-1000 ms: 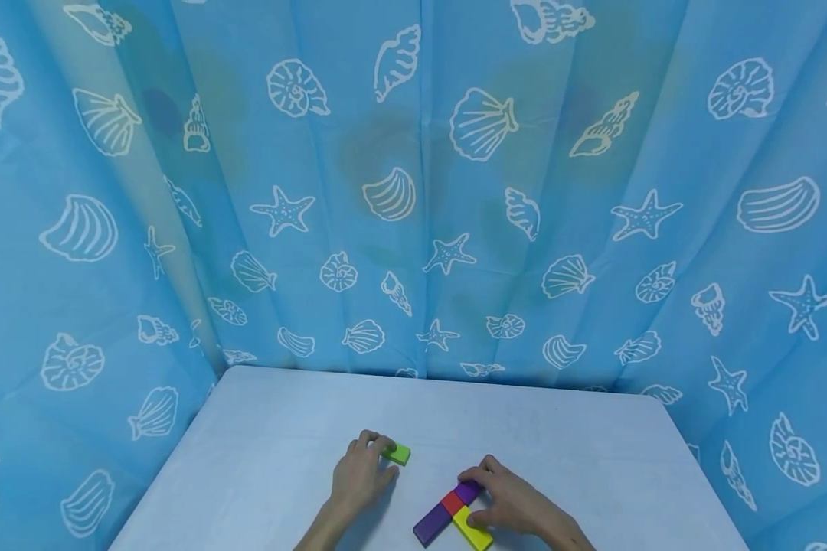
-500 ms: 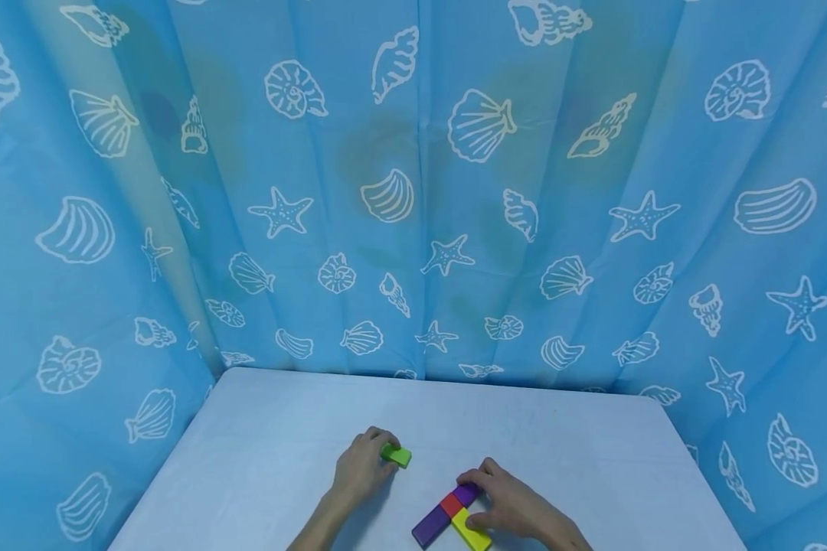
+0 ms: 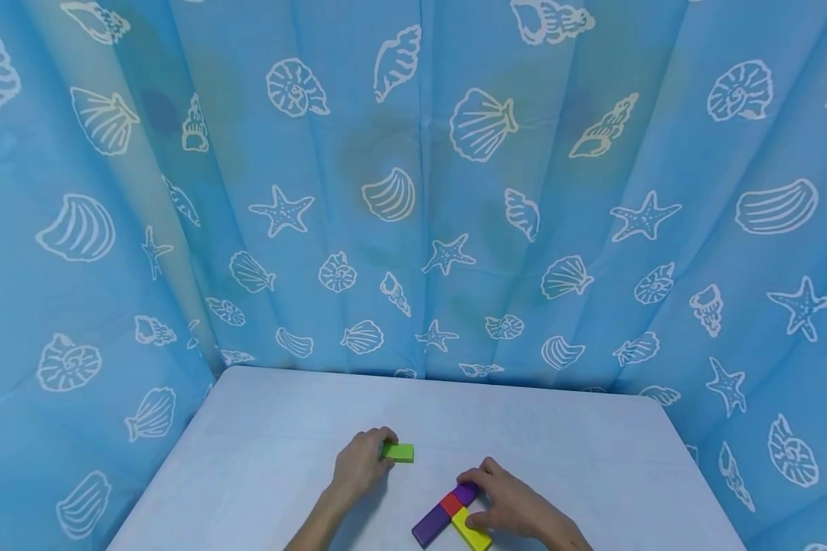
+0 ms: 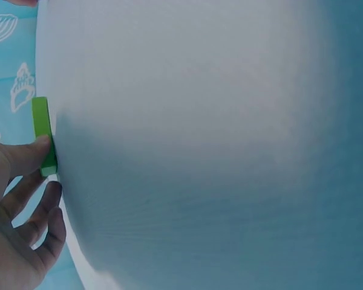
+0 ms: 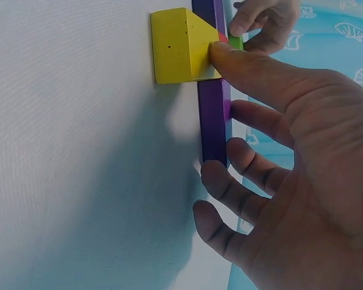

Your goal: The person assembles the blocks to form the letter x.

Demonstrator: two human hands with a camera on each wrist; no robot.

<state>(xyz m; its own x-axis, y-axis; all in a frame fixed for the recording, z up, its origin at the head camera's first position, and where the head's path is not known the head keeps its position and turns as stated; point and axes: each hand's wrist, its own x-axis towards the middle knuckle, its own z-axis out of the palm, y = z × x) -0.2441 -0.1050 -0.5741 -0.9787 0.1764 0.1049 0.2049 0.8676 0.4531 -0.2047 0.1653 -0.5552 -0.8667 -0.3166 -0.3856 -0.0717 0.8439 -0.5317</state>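
My left hand (image 3: pixel 361 465) pinches a lime-green wooden block (image 3: pixel 401 453), its thumb on the near side in the head view; the left wrist view also has the green block (image 4: pixel 42 130) between thumb and fingers. To the right, several blocks touch one another on the table. A purple block (image 3: pixel 431 526), a small red block (image 3: pixel 451 504) and another purple block (image 3: pixel 465 493) form a slanting row. From it a yellow block (image 3: pixel 473 532) juts towards the near right. My right hand (image 3: pixel 513 503) holds this group, thumb against the yellow block and fingers at the far purple one.
The blocks lie on a white-covered table (image 3: pixel 565 436). A blue curtain (image 3: pixel 469 306) with white shell and starfish prints hangs behind it and along both sides. A gap separates the green block from the row.
The green block has turned from slanting to nearly level across the head view, and shifted slightly right. The left thumb has come up against its near side. The right hand has stayed put.
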